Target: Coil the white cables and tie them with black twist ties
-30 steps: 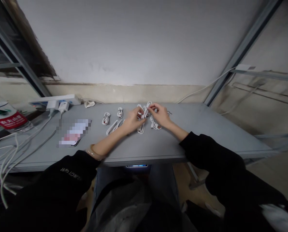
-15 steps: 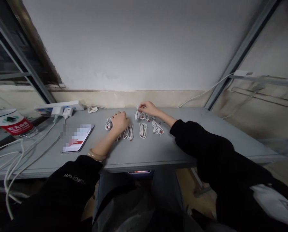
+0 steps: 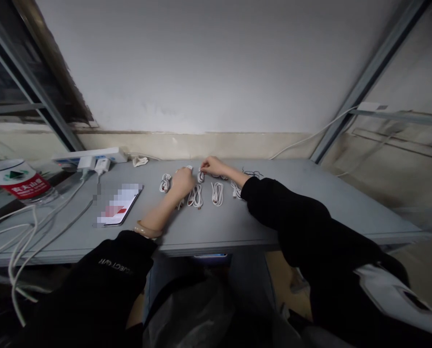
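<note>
Several small coiled white cables lie in rows on the grey table [image 3: 237, 222]. My left hand [image 3: 182, 182] rests curled over a cable coil near the far row, its fingers closed. My right hand [image 3: 211, 166] pinches a white cable coil [image 3: 200, 175] just beside the left hand. Loose coils lie in front of the hands: one [image 3: 196, 196] under the left hand, one [image 3: 217, 193] further right, and one [image 3: 165, 183] to the left. Another coil [image 3: 236, 190] is partly hidden by my right sleeve.
A phone [image 3: 119, 206] lies face up at the left. Behind it a white power strip [image 3: 89, 157] with chargers feeds cables off the left edge. A labelled bottle [image 3: 16, 180] stands far left. A small white bundle [image 3: 139, 161] and dark wire [image 3: 252, 173] lie near the wall.
Both hands let go of the cable they held together and moved to the far row. My right hand has shifted left toward the left hand. A coil now lies on the table.
</note>
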Available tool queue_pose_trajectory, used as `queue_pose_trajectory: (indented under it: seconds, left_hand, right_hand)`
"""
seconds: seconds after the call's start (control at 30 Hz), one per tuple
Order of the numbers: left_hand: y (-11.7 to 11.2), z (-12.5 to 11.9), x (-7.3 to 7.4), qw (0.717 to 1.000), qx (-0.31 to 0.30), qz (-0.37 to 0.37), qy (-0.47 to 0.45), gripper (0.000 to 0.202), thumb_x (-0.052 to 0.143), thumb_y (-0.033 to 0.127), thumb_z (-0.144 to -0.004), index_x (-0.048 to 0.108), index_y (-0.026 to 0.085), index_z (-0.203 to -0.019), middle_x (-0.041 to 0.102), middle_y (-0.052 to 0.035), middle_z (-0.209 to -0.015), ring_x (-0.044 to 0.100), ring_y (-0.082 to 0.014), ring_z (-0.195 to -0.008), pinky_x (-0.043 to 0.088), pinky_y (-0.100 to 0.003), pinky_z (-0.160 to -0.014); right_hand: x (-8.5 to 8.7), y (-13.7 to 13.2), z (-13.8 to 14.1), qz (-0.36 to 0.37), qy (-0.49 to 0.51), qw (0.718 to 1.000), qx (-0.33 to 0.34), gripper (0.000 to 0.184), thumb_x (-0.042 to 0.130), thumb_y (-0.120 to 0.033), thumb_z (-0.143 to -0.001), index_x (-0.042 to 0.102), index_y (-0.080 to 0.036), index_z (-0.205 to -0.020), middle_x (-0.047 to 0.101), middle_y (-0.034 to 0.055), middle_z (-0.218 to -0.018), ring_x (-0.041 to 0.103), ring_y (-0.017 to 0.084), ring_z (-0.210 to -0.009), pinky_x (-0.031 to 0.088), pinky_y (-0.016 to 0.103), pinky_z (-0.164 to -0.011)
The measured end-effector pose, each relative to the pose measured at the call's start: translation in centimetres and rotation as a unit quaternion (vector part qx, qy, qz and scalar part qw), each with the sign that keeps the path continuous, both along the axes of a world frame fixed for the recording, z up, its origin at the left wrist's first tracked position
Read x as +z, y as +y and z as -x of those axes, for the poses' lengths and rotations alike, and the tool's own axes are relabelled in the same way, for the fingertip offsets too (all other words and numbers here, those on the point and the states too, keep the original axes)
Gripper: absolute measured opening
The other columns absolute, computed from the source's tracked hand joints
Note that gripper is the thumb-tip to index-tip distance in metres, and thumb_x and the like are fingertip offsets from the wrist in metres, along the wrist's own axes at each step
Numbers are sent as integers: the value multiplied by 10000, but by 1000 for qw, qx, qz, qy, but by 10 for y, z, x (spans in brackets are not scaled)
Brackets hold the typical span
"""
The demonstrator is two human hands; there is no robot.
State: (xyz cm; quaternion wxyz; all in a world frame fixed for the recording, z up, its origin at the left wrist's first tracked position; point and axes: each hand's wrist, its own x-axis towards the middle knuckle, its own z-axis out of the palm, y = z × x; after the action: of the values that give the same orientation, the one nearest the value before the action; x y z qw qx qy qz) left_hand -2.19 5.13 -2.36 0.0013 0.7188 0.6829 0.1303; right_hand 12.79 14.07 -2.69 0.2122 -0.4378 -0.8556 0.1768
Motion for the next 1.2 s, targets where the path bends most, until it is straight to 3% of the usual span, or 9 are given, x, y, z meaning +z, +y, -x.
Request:
queue_pose_trajectory:
  seconds: [0.27,0.43,0.53,0.67,0.73,0.87,1.0,1.2]
  left_hand:
    - [-2,-1,1,1000,-14,-1,-10,405,433,82,-807,669,94,-1136,681,-199,-1187,629,-273,-1128,466,-335,-924]
    - [-8,-6,4,999,11,-8,-32,426,450,117,-825,660,144,-1194,666,-181,-1240,594,-336,-1177,417,-467,-991]
    - [-12,-10,6,998,-29,-24,-51,480,436,103,-832,633,181,-1263,684,-159,-1217,585,-335,-1190,368,-520,-1028]
    - [-11,-14,4,996,-75,-27,-49,492,460,94,-811,661,208,-1245,706,-154,-1167,590,-330,-1178,271,-571,-1085]
    - [-9,-14,2,996,-75,-27,-43,450,485,101,-800,699,202,-1184,705,-159,-1165,584,-333,-1181,254,-571,-1095]
    - [-5,-12,-2,996,-73,-25,-52,356,517,124,-798,739,209,-1063,721,-132,-1122,597,-307,-1153,259,-546,-1102]
    - [-3,-11,-4,994,-82,-29,-62,309,547,150,-797,739,226,-1027,725,-105,-1114,598,-297,-1151,257,-547,-1102]
    - [-4,-12,-2,994,-86,-29,-64,264,525,178,-834,740,237,-975,733,-88,-1105,606,-273,-1138,267,-533,-1100]
  right_hand:
    - [1,1,-1,4,-14,1000,0,146,570,-169,-848,706,-115,-851,667,56,-730,532,127,-652,393,247,-661]
    - [-1,-2,0,-20,-35,999,15,217,492,-146,-882,704,-144,-930,673,41,-791,526,128,-688,384,239,-674]
    - [2,-7,-1,-32,-56,998,5,232,501,-191,-898,693,-162,-1026,697,50,-875,567,147,-757,400,250,-709]
    - [12,-17,-7,-87,-111,988,-64,355,581,-238,-870,620,-150,-1211,692,121,-1105,619,217,-935,432,313,-812]
    - [19,-24,-12,-112,-168,974,-105,369,608,-223,-843,628,-140,-1202,661,165,-1193,613,265,-1032,429,354,-865]
    - [30,-37,-18,-53,-251,956,-142,307,611,-295,-847,666,-136,-1103,689,177,-1131,635,297,-1016,446,368,-824]
    - [35,-46,-18,-27,-251,956,-152,350,636,-381,-821,663,-143,-1076,713,157,-1066,657,293,-952,451,348,-764]
    - [29,-48,-11,-42,-263,949,-170,346,623,-314,-804,662,-125,-1091,719,179,-1057,661,302,-981,465,351,-770]
